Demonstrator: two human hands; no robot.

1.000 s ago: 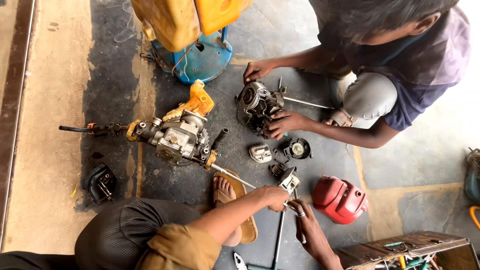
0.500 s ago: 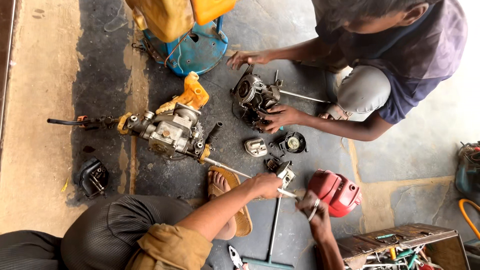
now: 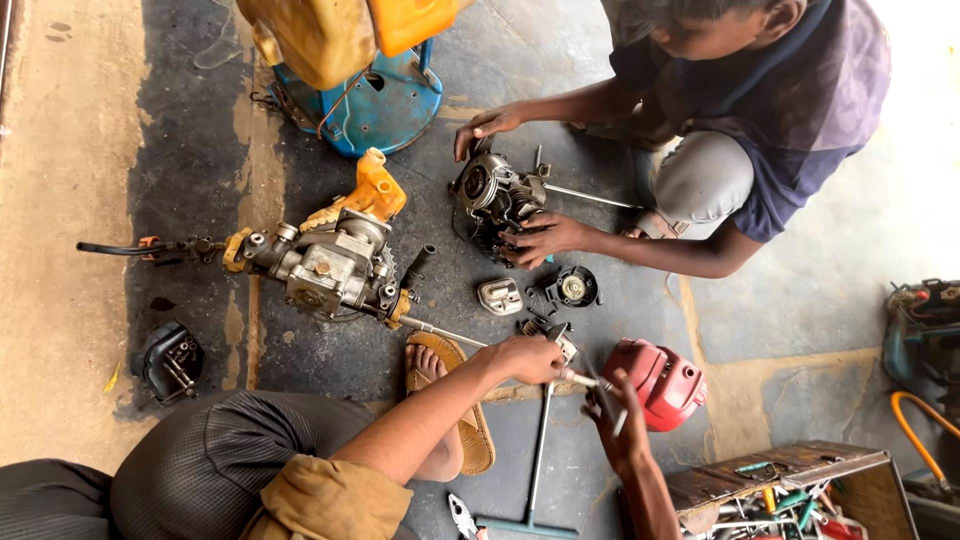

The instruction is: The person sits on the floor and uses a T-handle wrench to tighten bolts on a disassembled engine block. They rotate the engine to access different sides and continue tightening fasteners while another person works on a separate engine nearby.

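Evidently a small engine is being stripped on the concrete floor: the grey cast-metal engine block [image 3: 330,265], greasy and lumpy with an orange plastic piece on top, lies well beyond the knuckles of the left hand [image 3: 525,358], and the glossy, rounded red cover [image 3: 660,380] sits just past the right hand [image 3: 620,425]. Between the hands, the left fingers are curled tight round a small metal fitting [image 3: 578,378], while the right fingers pinch a thin dark tool [image 3: 612,408] near its tip. Work this fine, I judge, wants a steady grip (the parts look oily).
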